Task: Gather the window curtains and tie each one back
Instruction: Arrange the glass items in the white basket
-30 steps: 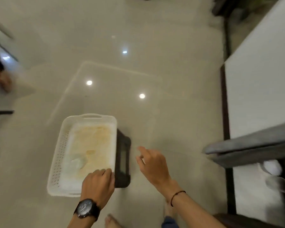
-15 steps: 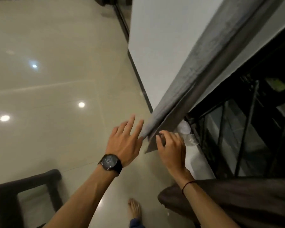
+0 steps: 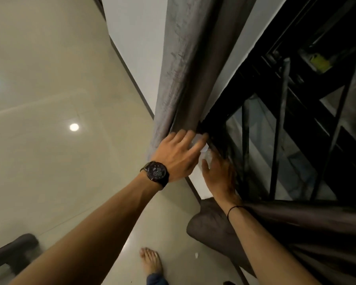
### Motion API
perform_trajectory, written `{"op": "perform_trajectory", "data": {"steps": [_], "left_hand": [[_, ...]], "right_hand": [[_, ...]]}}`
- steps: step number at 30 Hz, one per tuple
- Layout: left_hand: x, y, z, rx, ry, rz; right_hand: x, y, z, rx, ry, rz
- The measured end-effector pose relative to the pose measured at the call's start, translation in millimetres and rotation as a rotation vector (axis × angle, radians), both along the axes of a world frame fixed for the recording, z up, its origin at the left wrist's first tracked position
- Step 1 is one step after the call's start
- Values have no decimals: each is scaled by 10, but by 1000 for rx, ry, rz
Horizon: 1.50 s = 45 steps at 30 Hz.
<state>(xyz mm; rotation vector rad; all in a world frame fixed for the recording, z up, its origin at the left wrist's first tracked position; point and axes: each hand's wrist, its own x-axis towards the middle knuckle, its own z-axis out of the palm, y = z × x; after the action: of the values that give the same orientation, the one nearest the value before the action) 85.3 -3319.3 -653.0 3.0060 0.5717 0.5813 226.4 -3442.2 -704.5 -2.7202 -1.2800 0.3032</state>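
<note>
Left hand (image 3: pixel 178 155) has reached the curtain (image 3: pixel 185 68), right hand (image 3: pixel 220 177) just below, both unclenched.

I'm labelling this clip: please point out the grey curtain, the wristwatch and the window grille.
curtain (image 3: pixel 185 68), head view, middle of the hanging folds
wristwatch (image 3: pixel 156 171), head view, the dial
window grille (image 3: pixel 276 151), head view, an upright bar
</note>
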Motion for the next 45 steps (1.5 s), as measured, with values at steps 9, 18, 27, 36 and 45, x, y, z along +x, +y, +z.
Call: {"op": "perform_trajectory", "data": {"steps": [9,18,27,36,45], "left_hand": [[468,128,-896,40,120,-83],[673,225,-1202,54,159,-142],[437,203,-1172,37,169,-120],[-420,262,-326,-39,59,-67],[-2121,402,562,-34,86,208]], "right_hand": [[500,122,-1090,-241,92,-111],[626,225,-1668,-132,107,-254],[331,-18,-1500,-90,-24,-199],[-406,39,-312,74,-39,-22],[-1785,610,1006,426,-18,370]]}}
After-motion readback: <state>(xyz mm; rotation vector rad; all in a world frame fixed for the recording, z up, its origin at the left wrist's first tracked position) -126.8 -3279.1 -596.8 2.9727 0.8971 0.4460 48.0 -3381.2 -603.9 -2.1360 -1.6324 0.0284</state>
